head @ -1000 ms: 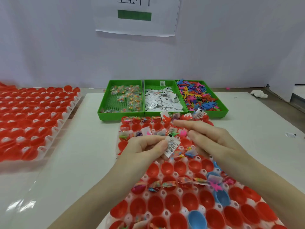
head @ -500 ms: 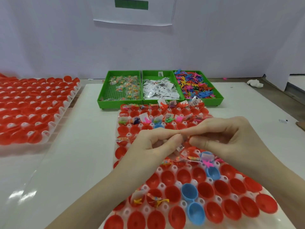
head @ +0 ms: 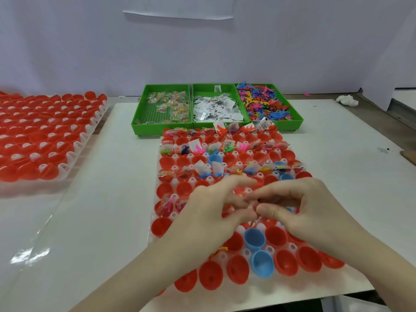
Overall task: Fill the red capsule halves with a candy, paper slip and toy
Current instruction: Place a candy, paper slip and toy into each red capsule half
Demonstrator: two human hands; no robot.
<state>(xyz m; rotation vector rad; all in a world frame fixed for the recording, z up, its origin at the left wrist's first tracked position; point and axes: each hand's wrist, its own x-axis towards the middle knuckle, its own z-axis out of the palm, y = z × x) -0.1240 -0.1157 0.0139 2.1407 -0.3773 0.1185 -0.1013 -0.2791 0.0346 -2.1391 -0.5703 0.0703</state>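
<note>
Red capsule halves (head: 285, 259) fill a clear tray (head: 157, 224) on the white tabletop (head: 108, 199). Both hands meet over its middle: left hand (head: 209, 212) with fingers loosely spread, right hand (head: 299, 206) curled, fingertips touching; what they pinch is too blurred to tell. Three green bins (head: 162, 128) sit behind: candy, paper slips, toys.

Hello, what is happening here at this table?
A person is filling red plastic capsule halves held in a clear tray. Both hands, left and right, meet over the tray's middle; what they pinch is too blurred to tell. Far rows already hold items, near rows stand empty. Three green bins behind supply candies, paper slips and toys.
</note>
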